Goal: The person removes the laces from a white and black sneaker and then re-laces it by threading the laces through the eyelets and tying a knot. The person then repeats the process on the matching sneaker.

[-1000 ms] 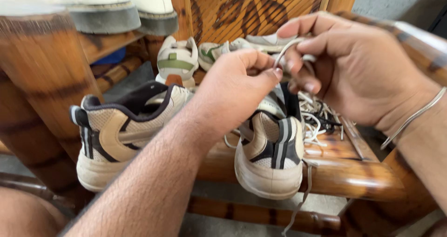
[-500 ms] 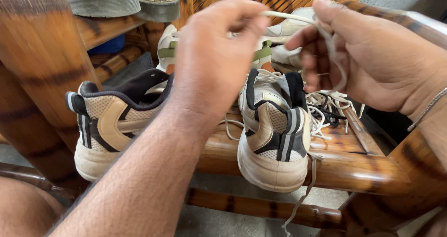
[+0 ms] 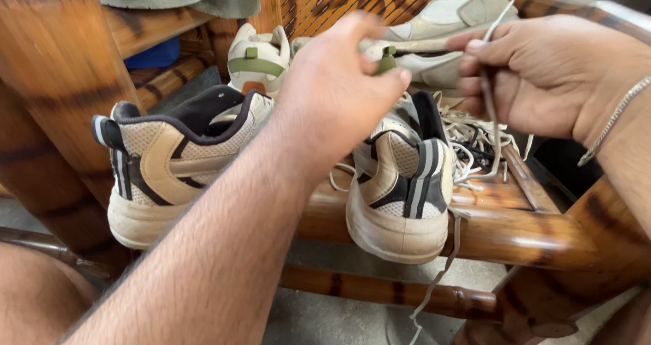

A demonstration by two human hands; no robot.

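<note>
The right hand (image 3: 542, 73) pinches a pale shoelace (image 3: 489, 107) between thumb and fingers, the lace running down from it into the loose tangle on the beige-and-black shoe (image 3: 401, 182) just below. The left hand (image 3: 342, 90) hovers beside it over the shoe's collar, fingers half curled; whether it grips any lace I cannot tell. A matching shoe (image 3: 169, 165) sits under the left forearm, both on the wooden bench (image 3: 515, 233). The shoe's heel overhangs the bench edge, so a sharp tug could likely drag it off, or knot the slack lace.
</note>
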